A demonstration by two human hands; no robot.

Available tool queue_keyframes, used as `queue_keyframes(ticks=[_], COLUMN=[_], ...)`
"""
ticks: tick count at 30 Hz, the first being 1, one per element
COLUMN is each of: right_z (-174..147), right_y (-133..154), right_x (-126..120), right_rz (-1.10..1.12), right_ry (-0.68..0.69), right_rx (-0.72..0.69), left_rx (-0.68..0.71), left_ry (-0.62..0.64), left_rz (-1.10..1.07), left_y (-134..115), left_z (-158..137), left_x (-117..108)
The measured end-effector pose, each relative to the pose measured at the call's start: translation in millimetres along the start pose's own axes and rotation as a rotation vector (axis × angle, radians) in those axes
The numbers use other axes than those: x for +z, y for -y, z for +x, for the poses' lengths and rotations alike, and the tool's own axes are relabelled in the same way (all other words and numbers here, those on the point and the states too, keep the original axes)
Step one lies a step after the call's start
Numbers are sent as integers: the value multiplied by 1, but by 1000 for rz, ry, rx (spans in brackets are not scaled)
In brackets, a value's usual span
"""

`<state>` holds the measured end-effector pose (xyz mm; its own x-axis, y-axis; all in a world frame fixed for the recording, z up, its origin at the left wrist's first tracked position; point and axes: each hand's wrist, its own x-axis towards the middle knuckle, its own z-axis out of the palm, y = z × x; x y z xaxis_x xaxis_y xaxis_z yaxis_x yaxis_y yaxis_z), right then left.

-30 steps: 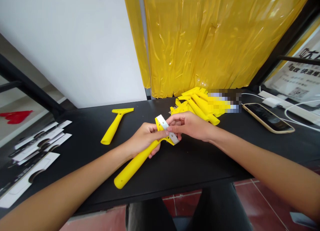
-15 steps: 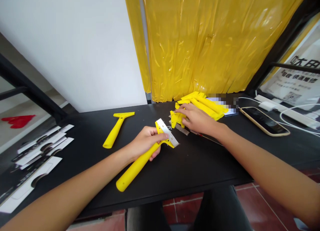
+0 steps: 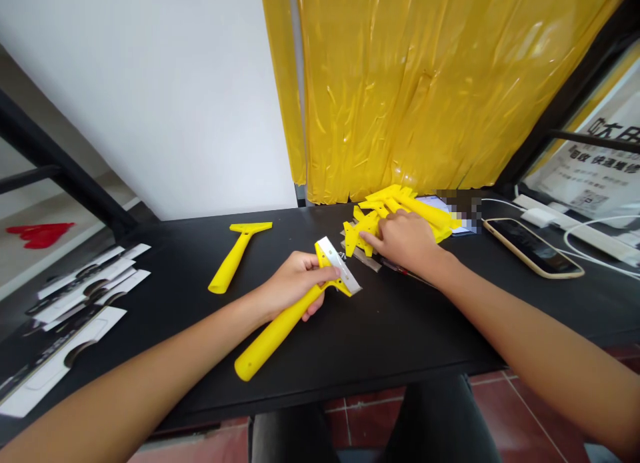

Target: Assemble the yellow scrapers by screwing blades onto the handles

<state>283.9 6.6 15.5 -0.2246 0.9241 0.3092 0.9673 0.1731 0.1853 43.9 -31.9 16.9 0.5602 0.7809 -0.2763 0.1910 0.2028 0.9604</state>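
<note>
My left hand (image 3: pixel 307 279) is closed around the neck of a yellow scraper (image 3: pixel 275 339). My thumb presses on the metal plate (image 3: pixel 337 266) across its head, and a thin blade edge shows beside it. Over on the right, my right hand (image 3: pixel 407 236) reaches into a pile of yellow plastic parts. Its fingers are curled and partly hidden, with the thumb against small yellow cover plates (image 3: pixel 353 239). What the fingers grip cannot be made out. Loose metal strips (image 3: pixel 367 259) and small dark screws lie under and beside the plates. Yellow scraper handles (image 3: pixel 433 213) lie behind this hand.
Another yellow handle (image 3: pixel 233 256) lies on the black table (image 3: pixel 300 369) at left. White-and-black cards (image 3: pixel 95 336) are stacked near the left edge. A phone (image 3: pixel 535 246), white cables and a power strip (image 3: pixel 575 229) lie at right. A yellow plastic curtain (image 3: pixel 370 103) hangs behind.
My right hand has shifted slightly right and its fingers have curled further into the yellow parts. The left hand keeps its hold on the scraper. The view has moved a little.
</note>
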Motion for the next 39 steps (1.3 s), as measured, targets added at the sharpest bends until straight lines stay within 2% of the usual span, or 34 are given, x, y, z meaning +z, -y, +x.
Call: queue_keyframes(ticks=[5,14,18,20,22,24,26,28,29,32,36,39], right_z=[3,14,18,18,15,10,2,-6,-9,-16,-16,-15], right_y=[6,8,-4,-8,-8,-4,5,14,18,26,26,24], right_x=[0,4,9,7,2,-6,-14,-21,-24,-28,-28,-25], right_rz=[1,129,310,428,652,969,1250,1406,1424,1437,1415,1408], right_ry=[126,149,157,100,29,19,95,208,285,404,510,521], right_rx=[55,125,179,171,95,-28,-120,-147,-148,-104,-38,-56], left_rx=[10,7,9,10,6,-3,-5,5,10,21,20,25], left_ry=[-7,-12,-19,-15,-10,-7,-13,-29,-37,-43,-31,-35], left_rz=[4,17,4,12,20,16,5,-1,-2,-1,15,22], left_y=[0,-2,-3,-3,-2,-1,-1,-2,-2,-1,0,-1], left_z=[0,0,-1,-1,0,0,0,0,0,0,1,0], left_x=[0,1,3,2,1,0,1,1,2,2,0,-1])
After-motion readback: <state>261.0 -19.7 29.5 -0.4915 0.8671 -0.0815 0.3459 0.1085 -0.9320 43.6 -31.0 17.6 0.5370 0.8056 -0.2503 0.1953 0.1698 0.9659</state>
